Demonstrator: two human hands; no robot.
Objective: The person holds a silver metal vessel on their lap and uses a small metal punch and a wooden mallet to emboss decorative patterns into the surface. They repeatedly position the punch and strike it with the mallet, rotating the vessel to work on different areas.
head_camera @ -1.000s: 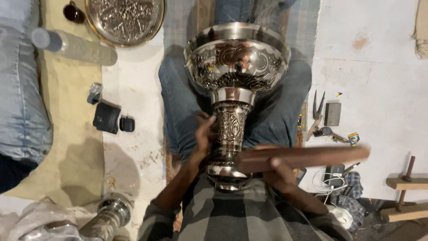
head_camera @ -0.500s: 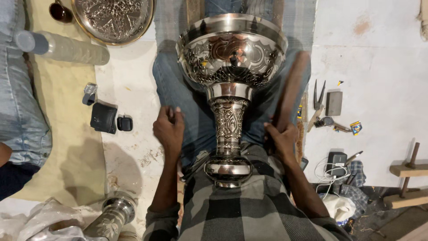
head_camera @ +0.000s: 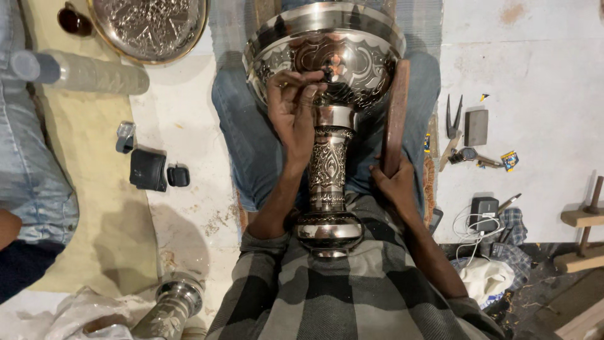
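Note:
A large engraved silver goblet lies across my lap, its bowl (head_camera: 358,56) away from me, its stem (head_camera: 327,164) and round foot (head_camera: 328,230) against my checked shirt. My left hand (head_camera: 290,113) reaches up over the stem. Its fingertips are pinched against the underside of the bowl on what looks like a small thin tool. My right hand (head_camera: 395,184) grips the lower end of a brown wooden stick (head_camera: 396,107), which stands along the right side of the bowl.
An engraved round tray (head_camera: 151,28) and a plastic bottle (head_camera: 82,72) lie at the top left, a black pouch (head_camera: 148,170) below them. Pliers (head_camera: 452,123), a grey block (head_camera: 476,128) and a charger with cables (head_camera: 484,211) lie at the right. Another person's jeans (head_camera: 28,170) fill the left edge.
My left hand left my thigh and rose to the bowl with fingers pinched. The wooden stick, lying crosswise a second ago, now stands upright in my right hand.

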